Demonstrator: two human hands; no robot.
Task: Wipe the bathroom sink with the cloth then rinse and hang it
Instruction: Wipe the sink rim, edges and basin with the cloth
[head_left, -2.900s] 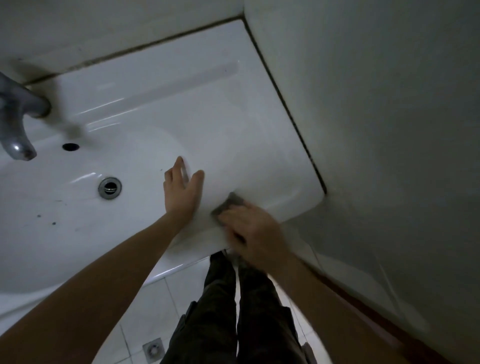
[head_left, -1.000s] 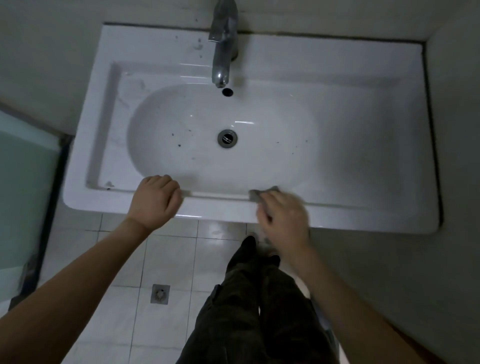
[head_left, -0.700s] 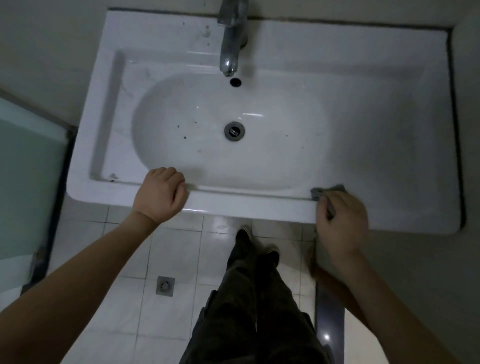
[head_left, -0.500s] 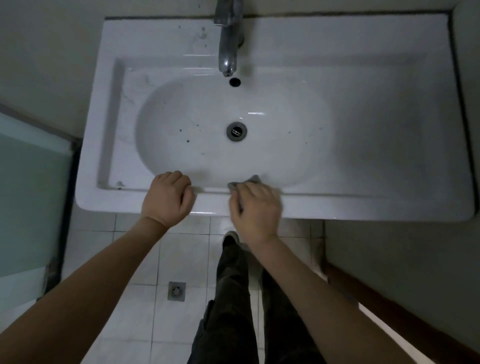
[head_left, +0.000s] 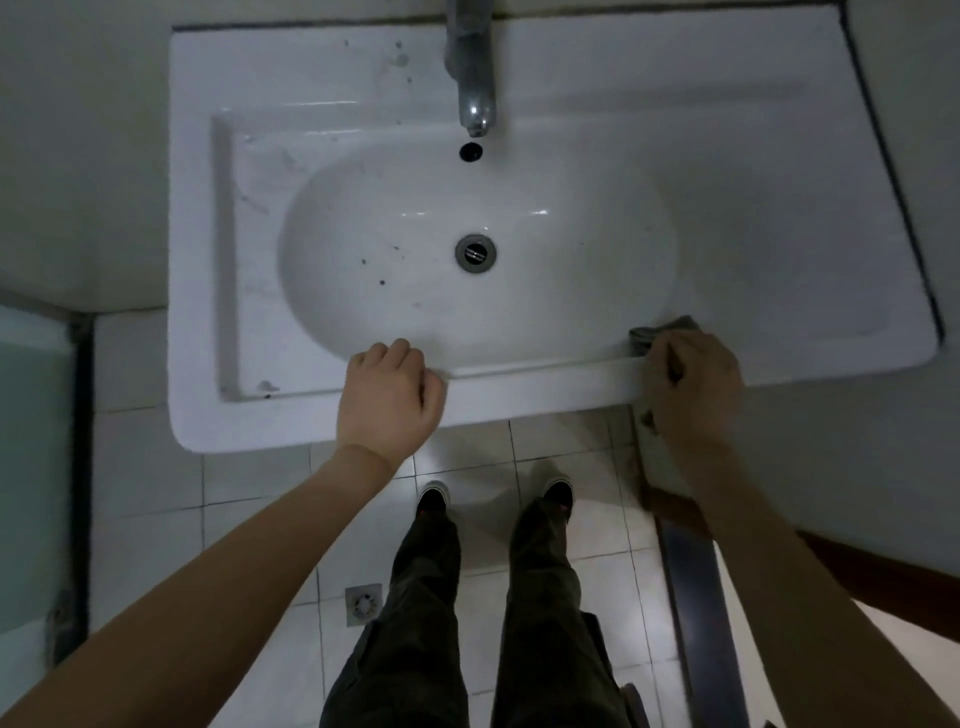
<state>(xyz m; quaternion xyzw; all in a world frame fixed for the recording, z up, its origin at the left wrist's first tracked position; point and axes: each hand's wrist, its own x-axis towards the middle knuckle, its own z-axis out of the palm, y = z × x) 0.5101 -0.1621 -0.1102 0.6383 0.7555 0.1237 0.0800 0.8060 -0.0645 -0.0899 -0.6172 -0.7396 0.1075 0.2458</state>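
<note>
The white sink (head_left: 545, 387) fills the upper half of the head view, with dark specks in its basin around the drain (head_left: 475, 253). My right hand (head_left: 691, 389) grips a grey cloth (head_left: 660, 330) and presses it on the front rim near the sink's right end; only a corner of the cloth shows past my fingers. My left hand (head_left: 389, 400) sits on the front rim left of centre, its fingers curled over the rim's inner lip.
A chrome faucet (head_left: 470, 67) stands at the back centre above the overflow hole. A wall (head_left: 924, 156) runs along the sink's right side. Below are floor tiles, a floor drain (head_left: 363, 605), my legs and shoes, and a glass panel (head_left: 31, 467) at left.
My right hand has slid the cloth along the front rim from the middle to the right end. My left hand has stayed on the rim.
</note>
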